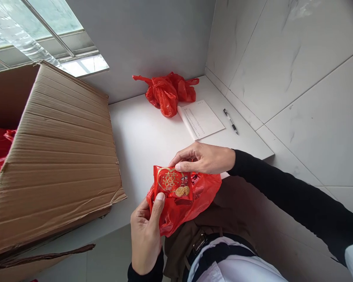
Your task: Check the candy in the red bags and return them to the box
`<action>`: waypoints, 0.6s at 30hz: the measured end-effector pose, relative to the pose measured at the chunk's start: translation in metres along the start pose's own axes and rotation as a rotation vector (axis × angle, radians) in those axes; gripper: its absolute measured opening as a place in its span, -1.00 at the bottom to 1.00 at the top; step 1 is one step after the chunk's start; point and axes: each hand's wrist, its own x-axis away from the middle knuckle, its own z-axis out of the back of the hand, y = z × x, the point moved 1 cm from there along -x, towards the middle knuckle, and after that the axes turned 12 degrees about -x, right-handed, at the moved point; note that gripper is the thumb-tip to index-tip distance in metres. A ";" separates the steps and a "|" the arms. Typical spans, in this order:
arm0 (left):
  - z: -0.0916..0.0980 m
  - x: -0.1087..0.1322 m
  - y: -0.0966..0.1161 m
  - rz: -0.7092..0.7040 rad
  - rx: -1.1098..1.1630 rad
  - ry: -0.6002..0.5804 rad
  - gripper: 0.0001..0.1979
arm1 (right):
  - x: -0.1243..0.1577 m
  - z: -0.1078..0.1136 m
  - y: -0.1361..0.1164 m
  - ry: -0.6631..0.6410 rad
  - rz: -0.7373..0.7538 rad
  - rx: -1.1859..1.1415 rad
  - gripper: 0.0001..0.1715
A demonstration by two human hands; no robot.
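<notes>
A small red biscuit packet (pixel 167 182) with gold lettering, two cartoon figures and a picture of biscuits faces up over an opened red plastic bag (pixel 204 197). My right hand (pixel 204 158) pinches the packet's upper edge between thumb and fingers. With my left hand (pixel 147 227) I grip the left side of the bag, and that thumb lies over the packet's lower left corner; the other fingers are partly hidden behind the bag. More shiny red wrappers (pixel 195 180) show inside the bag, partly covered by the packet and my right hand.
At left stands a large open cardboard box (pixel 64 156) holding red bags (pixel 0 156). On the white table (pixel 135 133) lie a tied red bag (pixel 167 94), a notebook (pixel 207 119) with rows of small marks, and a black pen (pixel 230 121). Walls border the table's back and right.
</notes>
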 end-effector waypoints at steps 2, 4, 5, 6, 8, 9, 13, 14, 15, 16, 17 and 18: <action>0.000 0.000 0.000 0.003 -0.008 0.007 -0.57 | 0.000 0.001 0.000 0.005 -0.003 0.011 -0.66; -0.001 0.000 0.003 -0.014 -0.015 0.029 -0.49 | 0.001 0.002 -0.001 0.008 -0.003 0.027 -0.66; -0.001 0.001 0.005 -0.029 -0.018 0.048 -0.43 | 0.001 0.002 -0.002 0.010 -0.004 0.041 -0.66; -0.002 0.001 0.007 -0.047 -0.023 0.076 -0.38 | 0.002 0.002 -0.003 0.019 -0.007 0.062 -0.66; -0.004 0.004 0.013 -0.085 -0.040 0.134 -0.26 | 0.004 0.000 -0.006 0.070 -0.010 0.148 -0.69; -0.006 0.006 0.016 -0.100 -0.052 0.157 -0.21 | 0.006 -0.002 -0.008 0.110 -0.003 0.218 -0.70; -0.017 0.016 0.026 -0.171 -0.110 0.194 -0.15 | 0.015 -0.016 -0.018 0.207 0.042 0.573 -0.71; -0.021 0.018 0.028 -0.193 -0.120 0.197 -0.17 | 0.018 -0.020 -0.020 0.203 0.034 0.646 -0.70; -0.024 0.020 0.029 -0.220 -0.132 0.200 -0.18 | 0.021 -0.023 -0.022 0.197 0.014 0.712 -0.70; -0.027 0.022 0.030 -0.247 -0.145 0.202 -0.19 | 0.024 -0.025 -0.024 0.196 -0.015 0.773 -0.70; -0.029 0.023 0.031 -0.276 -0.160 0.211 -0.20 | 0.027 -0.026 -0.026 0.202 -0.044 0.832 -0.70; -0.030 0.025 0.032 -0.306 -0.175 0.228 -0.19 | 0.031 -0.027 -0.028 0.218 -0.072 0.889 -0.70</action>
